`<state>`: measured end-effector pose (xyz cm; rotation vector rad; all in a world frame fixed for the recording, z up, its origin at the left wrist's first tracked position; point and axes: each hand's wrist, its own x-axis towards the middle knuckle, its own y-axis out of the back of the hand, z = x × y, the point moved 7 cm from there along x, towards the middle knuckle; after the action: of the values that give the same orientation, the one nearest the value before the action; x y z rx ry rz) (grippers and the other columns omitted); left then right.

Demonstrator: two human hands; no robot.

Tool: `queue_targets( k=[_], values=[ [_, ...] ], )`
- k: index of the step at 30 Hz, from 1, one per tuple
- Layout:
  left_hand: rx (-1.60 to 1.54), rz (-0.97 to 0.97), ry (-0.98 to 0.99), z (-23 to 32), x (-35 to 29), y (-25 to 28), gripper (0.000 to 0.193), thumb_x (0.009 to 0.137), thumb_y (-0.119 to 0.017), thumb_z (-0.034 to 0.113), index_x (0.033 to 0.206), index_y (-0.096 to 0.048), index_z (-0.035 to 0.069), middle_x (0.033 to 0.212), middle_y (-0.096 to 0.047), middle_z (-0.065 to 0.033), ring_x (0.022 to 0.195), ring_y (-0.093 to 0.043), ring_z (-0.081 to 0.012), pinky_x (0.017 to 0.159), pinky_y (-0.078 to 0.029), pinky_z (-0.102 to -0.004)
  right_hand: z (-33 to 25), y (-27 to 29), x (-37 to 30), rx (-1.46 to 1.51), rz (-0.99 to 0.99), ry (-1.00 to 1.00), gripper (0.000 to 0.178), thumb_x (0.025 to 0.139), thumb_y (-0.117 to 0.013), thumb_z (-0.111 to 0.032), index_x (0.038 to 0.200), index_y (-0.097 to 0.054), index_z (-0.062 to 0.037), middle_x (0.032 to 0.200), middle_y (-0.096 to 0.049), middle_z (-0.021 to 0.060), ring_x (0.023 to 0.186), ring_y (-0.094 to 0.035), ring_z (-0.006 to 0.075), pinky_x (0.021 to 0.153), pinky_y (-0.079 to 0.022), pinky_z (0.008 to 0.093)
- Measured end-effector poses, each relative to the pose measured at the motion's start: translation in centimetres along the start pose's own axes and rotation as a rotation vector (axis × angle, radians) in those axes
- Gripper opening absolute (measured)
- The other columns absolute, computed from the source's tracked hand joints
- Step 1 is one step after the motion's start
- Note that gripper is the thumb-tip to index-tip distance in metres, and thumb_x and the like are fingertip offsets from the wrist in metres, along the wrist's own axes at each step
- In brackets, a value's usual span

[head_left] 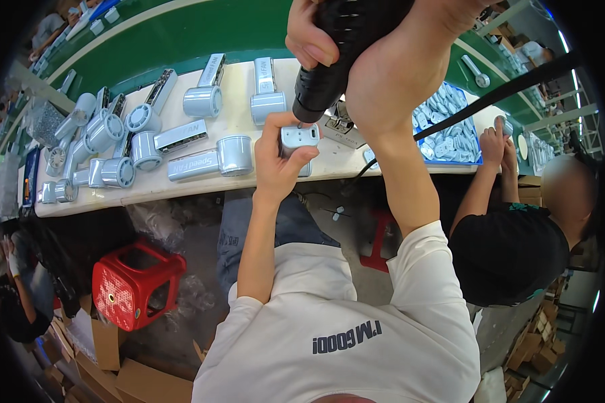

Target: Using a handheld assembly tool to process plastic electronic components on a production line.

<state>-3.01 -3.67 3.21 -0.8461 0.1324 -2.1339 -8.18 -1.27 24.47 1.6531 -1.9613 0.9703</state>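
My left hand [275, 158] is closed around a light blue handheld fan [300, 140], seen end-on, with a dark port and small holes in its upturned face. The fan stands just above the near edge of the white table. Gripped in my right hand [400, 80] is a black electric screwdriver [323, 74], pointing down. Its tip is at the fan's end face, close to my left fingertips; whether it touches a screw I cannot make out. A metal fixture [341, 127] stands behind, partly hidden by my right hand.
Several light blue fans [235, 156] lie across the table's left side, some with open handles. A blue tray [477, 160] of small light blue parts sits at right. A black cable [504, 101] crosses there. A co-worker [524, 235] sits right. A red stool [124, 289] stands lower left.
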Motion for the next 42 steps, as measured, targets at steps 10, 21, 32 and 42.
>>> queue_targets(
  k=[10, 21, 32, 42],
  values=[
    [-0.018, 0.01, -0.047, 0.5, 0.3, -0.5, 0.044, 0.079, -0.073, 0.03, 0.105, -0.048, 0.004, 0.087, -0.063, -0.0069, 0.075, -0.057, -0.0092, 0.068, -0.046, -0.0223, -2.2, 2.9, -0.7, 0.284, -0.053, 0.242, 0.083, 0.082, -0.021, -0.077, 0.103, -0.042, 0.0006, 0.071, -0.048, 0.0055, 0.041, -0.043, 0.0089, 0.036, -0.032, 0.02],
    [0.073, -0.111, -0.168, 1.4, 0.6, -1.0, 0.04, 0.086, -0.064, 0.034, 0.104, -0.045, 0.005, 0.088, -0.058, -0.0171, 0.068, -0.056, -0.0183, 0.062, -0.046, -0.0273, 3.9, 10.6, -2.6, 0.702, 0.009, 0.433, 0.082, 0.083, -0.03, -0.075, 0.115, -0.038, -0.0002, 0.074, -0.047, 0.0075, 0.041, -0.04, 0.01, 0.038, -0.032, 0.0203],
    [-0.023, -0.074, -0.16, 1.1, 0.7, -0.6, 0.033, 0.081, -0.071, 0.019, 0.101, -0.051, 0.004, 0.09, -0.061, -0.0124, 0.078, -0.059, -0.0156, 0.066, -0.046, -0.0249, 4.3, 12.2, -4.2, -0.405, 0.353, 0.079, 0.085, 0.081, -0.031, -0.076, 0.114, -0.04, 0.0019, 0.073, -0.047, 0.0077, 0.04, -0.041, 0.0102, 0.038, -0.033, 0.0207],
    [-0.018, -0.069, -0.112, 0.8, 0.5, -0.5, 0.035, 0.08, -0.071, 0.023, 0.101, -0.051, 0.004, 0.091, -0.061, -0.0103, 0.077, -0.058, -0.014, 0.068, -0.045, -0.0235, -1.5, 7.7, -2.6, -0.227, 0.286, 0.031, 0.089, 0.074, -0.032, -0.082, 0.113, -0.041, -0.003, 0.077, -0.046, 0.0062, 0.042, -0.038, 0.0103, 0.04, -0.032, 0.0233]
  ],
)
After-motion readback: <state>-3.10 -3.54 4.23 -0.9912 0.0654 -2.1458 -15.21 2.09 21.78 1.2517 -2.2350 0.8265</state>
